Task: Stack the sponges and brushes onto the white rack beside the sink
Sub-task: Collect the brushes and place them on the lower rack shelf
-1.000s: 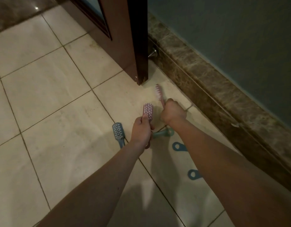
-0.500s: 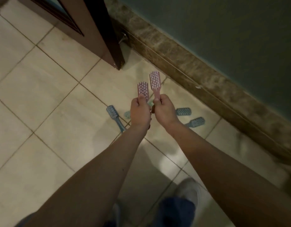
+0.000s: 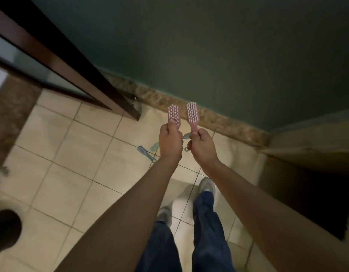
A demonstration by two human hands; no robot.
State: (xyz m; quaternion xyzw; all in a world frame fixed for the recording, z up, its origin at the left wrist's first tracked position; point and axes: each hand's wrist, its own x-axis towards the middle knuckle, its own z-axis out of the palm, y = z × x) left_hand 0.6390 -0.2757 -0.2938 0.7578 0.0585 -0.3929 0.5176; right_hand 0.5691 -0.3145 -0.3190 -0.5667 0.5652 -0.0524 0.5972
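Both hands raised higher than before: left hand (image 3: 170,141) grips pink brush (image 3: 173,114), right hand (image 3: 202,147) grips second pink brush (image 3: 192,114); blue brushes (image 3: 146,153) remain on floor (image 3: 75,154).

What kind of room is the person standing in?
Probably a tiled indoor room or passage in a home, perhaps near a washroom, though that is a guess. Signs: the beige tiled floor, the marbled stone skirting under a green wall, and a dark wooden door.
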